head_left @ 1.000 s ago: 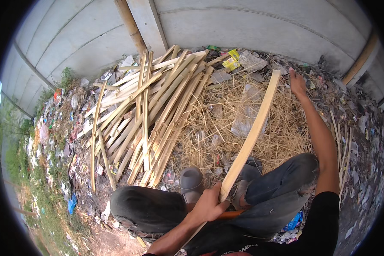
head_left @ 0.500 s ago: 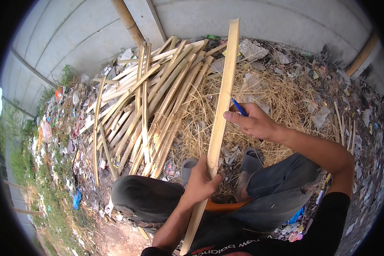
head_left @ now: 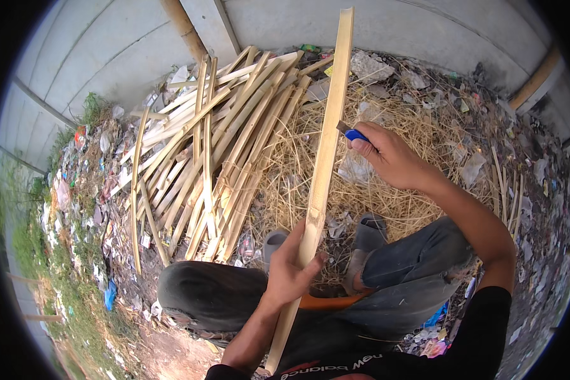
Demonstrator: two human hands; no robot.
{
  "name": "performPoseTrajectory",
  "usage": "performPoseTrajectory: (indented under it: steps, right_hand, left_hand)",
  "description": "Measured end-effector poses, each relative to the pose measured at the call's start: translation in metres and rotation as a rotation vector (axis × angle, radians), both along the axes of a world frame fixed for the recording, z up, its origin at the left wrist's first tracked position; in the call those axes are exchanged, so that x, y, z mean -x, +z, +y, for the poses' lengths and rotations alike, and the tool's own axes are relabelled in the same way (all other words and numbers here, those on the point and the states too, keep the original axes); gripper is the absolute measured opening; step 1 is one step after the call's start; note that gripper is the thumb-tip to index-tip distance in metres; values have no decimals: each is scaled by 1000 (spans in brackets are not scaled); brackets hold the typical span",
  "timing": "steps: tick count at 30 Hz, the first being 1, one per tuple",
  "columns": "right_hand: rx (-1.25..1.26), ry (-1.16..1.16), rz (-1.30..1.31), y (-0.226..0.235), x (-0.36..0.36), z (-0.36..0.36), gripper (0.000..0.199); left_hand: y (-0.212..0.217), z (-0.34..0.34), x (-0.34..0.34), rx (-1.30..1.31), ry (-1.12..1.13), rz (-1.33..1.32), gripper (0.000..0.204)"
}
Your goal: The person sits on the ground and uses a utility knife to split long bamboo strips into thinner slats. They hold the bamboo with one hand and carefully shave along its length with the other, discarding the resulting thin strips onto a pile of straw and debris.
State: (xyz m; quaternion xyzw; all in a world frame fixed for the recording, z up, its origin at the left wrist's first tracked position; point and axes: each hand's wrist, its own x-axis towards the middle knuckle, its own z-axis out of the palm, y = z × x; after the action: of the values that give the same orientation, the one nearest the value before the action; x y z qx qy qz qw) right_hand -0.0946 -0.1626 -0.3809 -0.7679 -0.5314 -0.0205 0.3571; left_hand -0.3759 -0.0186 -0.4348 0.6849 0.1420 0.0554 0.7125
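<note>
A bamboo strip [head_left: 329, 145] is being held near a blue knife [head_left: 356, 135].
It is being gripped by the left hand [head_left: 291, 269]. Past those curled fingers, the knife is being squeezed in the right hand [head_left: 391, 155], blade [head_left: 342, 127] by the strip's edge. The strip is probably best being kept still, left fingers clear.

Bamboo strip [head_left: 326, 155] points straighter ahead now, and the right grip [head_left: 391, 153] isn't beside its far tip anymore, it's partway down, blue knife [head_left: 356, 135] at the strip's right edge.
</note>
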Motion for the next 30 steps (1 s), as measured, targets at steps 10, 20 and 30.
performPoseTrajectory:
  steps: [10, 20, 30]
  right_hand:
    - [207, -263, 149, 33, 10, 8, 48]
    - [275, -75, 232, 32, 38, 21, 52]
    - [284, 29, 248, 18, 67, 23, 61]
  left_hand:
    - [-3, 3, 3, -14, 9, 11, 67]
    - [-2, 16, -3, -61, 65, -10, 66]
    - [-21, 22, 2, -54, 97, -25, 67]
